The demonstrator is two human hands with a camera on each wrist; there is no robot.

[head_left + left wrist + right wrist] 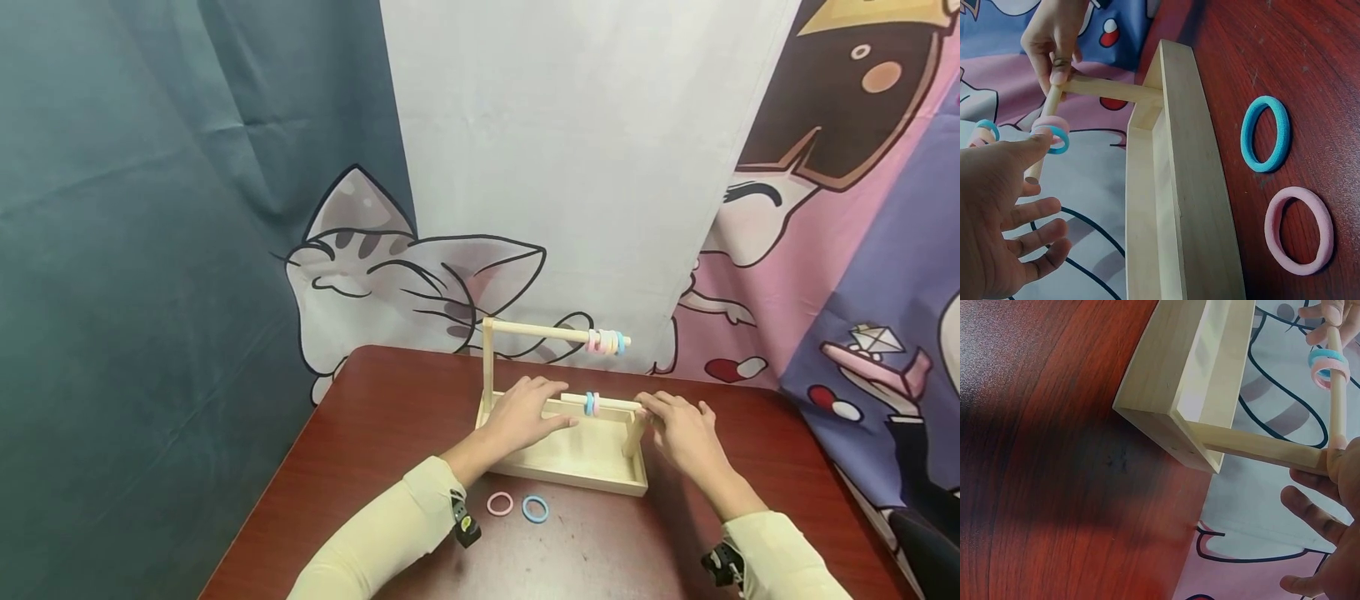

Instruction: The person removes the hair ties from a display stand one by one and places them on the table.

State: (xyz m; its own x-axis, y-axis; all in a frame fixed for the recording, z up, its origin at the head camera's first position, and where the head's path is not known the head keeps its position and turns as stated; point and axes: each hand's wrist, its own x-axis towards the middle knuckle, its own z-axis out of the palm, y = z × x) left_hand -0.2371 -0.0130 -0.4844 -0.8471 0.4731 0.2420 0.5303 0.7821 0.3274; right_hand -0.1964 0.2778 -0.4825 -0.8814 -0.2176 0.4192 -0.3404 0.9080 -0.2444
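Note:
A wooden stand [558, 477] with a tray base and two rods stands on the table. On its lower rod [622, 405] hang a blue hair tie [588, 405] and a pink hair tie [597, 405]. My right hand [684, 433] pinches that rod where it meets the short post [1260, 450]. My left hand [521, 417] is by the rod's free end, its fingers spread; in the left wrist view its thumb overlaps the hair ties, and I cannot tell whether it touches them. Several pastel hair ties [606, 342] hang near the upper rod's [540, 331] free end.
A loose blue hair tie [1282, 134] and a loose pink hair tie [1273, 232] lie on the dark red table [405, 417] in front of the tray. A printed cloth [600, 167] with cartoon figures hangs behind the table.

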